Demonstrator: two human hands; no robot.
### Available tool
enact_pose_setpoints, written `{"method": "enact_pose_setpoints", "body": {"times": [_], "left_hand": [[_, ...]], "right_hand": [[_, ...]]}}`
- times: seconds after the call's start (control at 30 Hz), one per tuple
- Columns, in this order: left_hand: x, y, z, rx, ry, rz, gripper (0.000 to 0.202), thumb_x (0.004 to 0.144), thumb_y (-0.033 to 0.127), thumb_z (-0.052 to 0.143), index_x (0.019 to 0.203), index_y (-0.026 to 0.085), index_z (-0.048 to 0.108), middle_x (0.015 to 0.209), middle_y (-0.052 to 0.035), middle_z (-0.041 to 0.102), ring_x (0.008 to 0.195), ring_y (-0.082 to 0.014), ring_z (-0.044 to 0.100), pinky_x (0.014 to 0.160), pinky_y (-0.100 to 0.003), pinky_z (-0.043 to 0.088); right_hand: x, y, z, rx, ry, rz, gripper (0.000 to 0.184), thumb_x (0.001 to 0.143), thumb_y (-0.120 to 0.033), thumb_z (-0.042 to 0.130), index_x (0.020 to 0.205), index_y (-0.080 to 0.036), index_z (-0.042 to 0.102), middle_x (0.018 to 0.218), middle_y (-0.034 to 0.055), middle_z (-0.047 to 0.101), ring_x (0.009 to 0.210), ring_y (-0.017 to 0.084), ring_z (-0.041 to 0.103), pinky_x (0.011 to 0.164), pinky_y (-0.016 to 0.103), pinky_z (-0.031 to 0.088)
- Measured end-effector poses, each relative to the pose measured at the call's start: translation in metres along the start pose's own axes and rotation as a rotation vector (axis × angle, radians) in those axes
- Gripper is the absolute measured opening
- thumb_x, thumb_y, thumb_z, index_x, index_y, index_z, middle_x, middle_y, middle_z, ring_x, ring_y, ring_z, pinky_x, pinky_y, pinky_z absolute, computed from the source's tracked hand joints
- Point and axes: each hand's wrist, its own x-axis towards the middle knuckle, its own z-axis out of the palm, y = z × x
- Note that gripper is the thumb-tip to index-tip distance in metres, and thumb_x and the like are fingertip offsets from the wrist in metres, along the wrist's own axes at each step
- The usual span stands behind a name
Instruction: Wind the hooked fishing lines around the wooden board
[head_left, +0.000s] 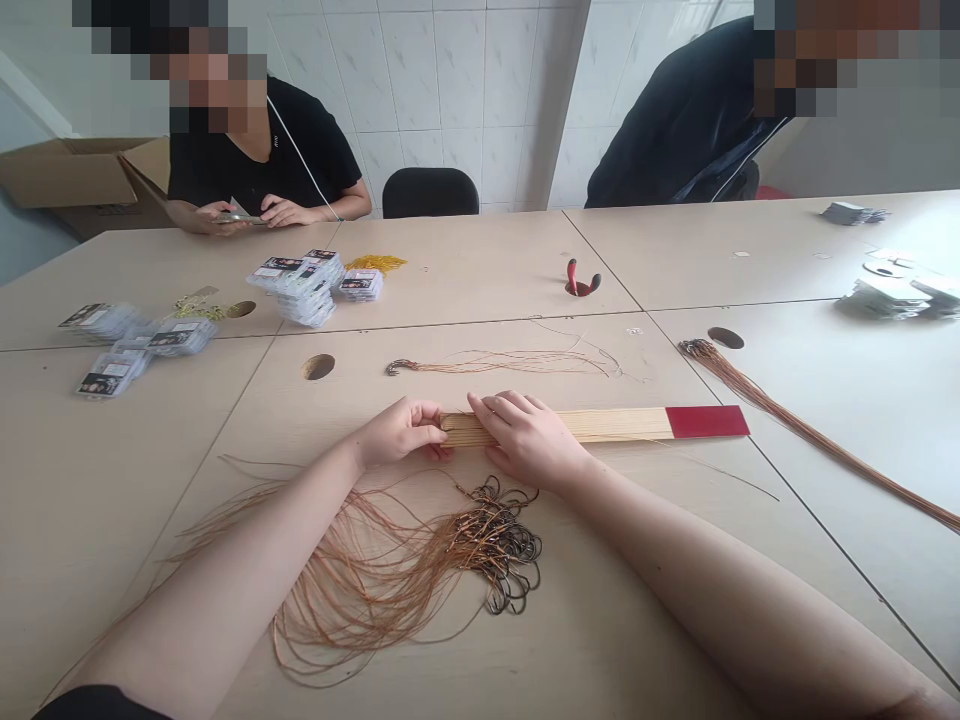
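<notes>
A long flat pale board (622, 425) with a red right end lies across the table in front of me, with thin lines running along its length. My left hand (401, 432) is closed on the board's left end, thumb on top and fingertips partly hidden beneath. Across the left part of the board rests my right hand (531, 438), gripping it with fingers over the top and thumb along the near edge. Nearer to me is a tangled pile of dark fishhooks (506, 540) with brown lines (352, 590) spreading left, partly under my left forearm.
Beyond the board lies a small bundle of hooked lines (495, 362); a longer bundle (787, 415) is at right. Clear plastic boxes (307, 285) are stacked at left. Red-handled pliers (581, 278) stand in a table hole. Two people sit opposite, one holding a phone (241, 218).
</notes>
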Motion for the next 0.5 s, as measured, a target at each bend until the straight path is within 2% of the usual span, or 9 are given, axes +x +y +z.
{"method": "enact_pose_setpoints", "body": {"times": [0.17, 0.37, 0.5], "left_hand": [[0.0009, -0.0024, -0.0008, -0.021, 0.007, 0.033, 0.013, 0.076, 0.020, 0.053, 0.083, 0.012, 0.061, 0.073, -0.0032, 0.064, 0.068, -0.0134, 0.060, 0.067, -0.027, 0.050], [0.0014, -0.0029, -0.0017, -0.035, -0.005, 0.010, 0.014, 0.077, 0.019, 0.052, 0.086, 0.011, 0.060, 0.073, -0.0031, 0.063, 0.068, -0.0142, 0.061, 0.063, -0.026, 0.051], [0.0013, -0.0032, -0.0023, -0.042, -0.002, -0.015, 0.013, 0.077, 0.020, 0.053, 0.084, 0.012, 0.059, 0.073, -0.0030, 0.063, 0.069, -0.0145, 0.062, 0.062, -0.025, 0.051]], "right_hand": [[0.0007, 0.0000, -0.0023, 0.008, 0.045, -0.020, 0.056, 0.080, -0.011, 0.038, 0.135, -0.013, 0.028, 0.118, 0.0120, 0.049, 0.107, 0.023, 0.040, 0.085, 0.037, 0.039], [0.0003, -0.0007, -0.0027, -0.011, 0.096, -0.065, 0.042, 0.083, -0.010, 0.035, 0.124, -0.017, 0.043, 0.116, 0.0100, 0.051, 0.108, 0.022, 0.040, 0.084, 0.036, 0.038], [-0.0004, 0.0002, -0.0019, -0.010, 0.118, -0.076, 0.037, 0.084, -0.011, 0.037, 0.118, -0.016, 0.048, 0.114, 0.0105, 0.052, 0.108, 0.021, 0.041, 0.083, 0.036, 0.038]]}}
